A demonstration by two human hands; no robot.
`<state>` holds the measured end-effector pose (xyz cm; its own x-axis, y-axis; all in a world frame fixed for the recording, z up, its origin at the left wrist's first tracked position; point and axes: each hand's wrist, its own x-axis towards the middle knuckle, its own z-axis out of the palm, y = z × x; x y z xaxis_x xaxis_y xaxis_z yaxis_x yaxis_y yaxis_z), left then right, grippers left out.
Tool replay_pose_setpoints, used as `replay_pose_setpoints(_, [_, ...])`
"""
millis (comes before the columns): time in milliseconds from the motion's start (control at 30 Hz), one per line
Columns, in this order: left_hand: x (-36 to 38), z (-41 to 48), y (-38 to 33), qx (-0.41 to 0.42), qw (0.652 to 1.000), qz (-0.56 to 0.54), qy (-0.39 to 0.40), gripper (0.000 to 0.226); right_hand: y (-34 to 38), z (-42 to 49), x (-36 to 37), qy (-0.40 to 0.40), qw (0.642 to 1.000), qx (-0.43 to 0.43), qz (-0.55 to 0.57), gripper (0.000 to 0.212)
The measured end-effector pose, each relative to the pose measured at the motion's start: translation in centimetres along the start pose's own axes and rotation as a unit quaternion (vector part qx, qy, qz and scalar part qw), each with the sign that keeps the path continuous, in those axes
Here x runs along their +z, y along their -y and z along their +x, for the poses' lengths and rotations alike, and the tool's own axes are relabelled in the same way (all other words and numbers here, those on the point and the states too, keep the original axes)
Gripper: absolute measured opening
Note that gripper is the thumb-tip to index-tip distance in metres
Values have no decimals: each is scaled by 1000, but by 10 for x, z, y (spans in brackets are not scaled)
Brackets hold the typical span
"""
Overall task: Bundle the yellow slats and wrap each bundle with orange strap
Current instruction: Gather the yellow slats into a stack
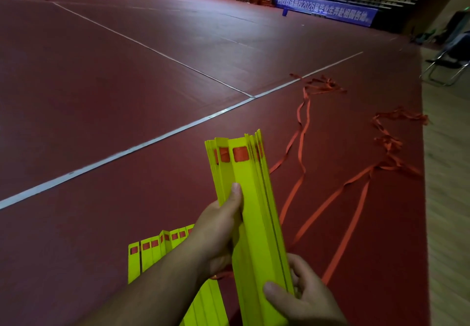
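A stack of yellow slats (254, 211) with orange strap showing through slots near their far ends is held up over the red floor. My left hand (218, 231) grips the stack's left side, thumb lying along the top slat. My right hand (302, 297) holds the near right end, thumb on top and fingers curled behind the edge. More yellow slats (157, 249) lie fanned on the floor below my left arm. Orange strap (356, 193) runs in long loose lines across the floor to the right, ending in tangles (323, 85).
White court lines (152, 140) cross the red floor. A wooden floor strip (447, 173) borders the right side. A folding chair (447, 68) stands at the far right. Bleachers and a blue banner (325, 7) line the back.
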<state>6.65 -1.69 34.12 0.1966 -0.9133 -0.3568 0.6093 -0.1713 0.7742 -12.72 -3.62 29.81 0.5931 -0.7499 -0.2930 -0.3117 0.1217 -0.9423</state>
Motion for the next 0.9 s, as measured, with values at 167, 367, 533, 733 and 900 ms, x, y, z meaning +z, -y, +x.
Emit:
replay_pose_setpoints(167, [2,1,4,5,998,-57,35,68,-3,5,2,-70,991,-14,-111,72])
replay_pose_setpoints(367, [0,6,4,16,998,-61,10,58,0,3,5,-12,1000,-1,12,47])
replay_pose_setpoints(533, [-1,5,2,13,997,-68,32,53,3,2,0,24,995,-7,93,66])
replay_pose_setpoints(733, [2,5,5,34,998,-18,-43,43,0,4,3,-9,998,-9,56,52])
replay_pose_setpoints(900, [8,1,11,37,999,26,-9,40,-6,5,11,-17,999,-28,-14,44])
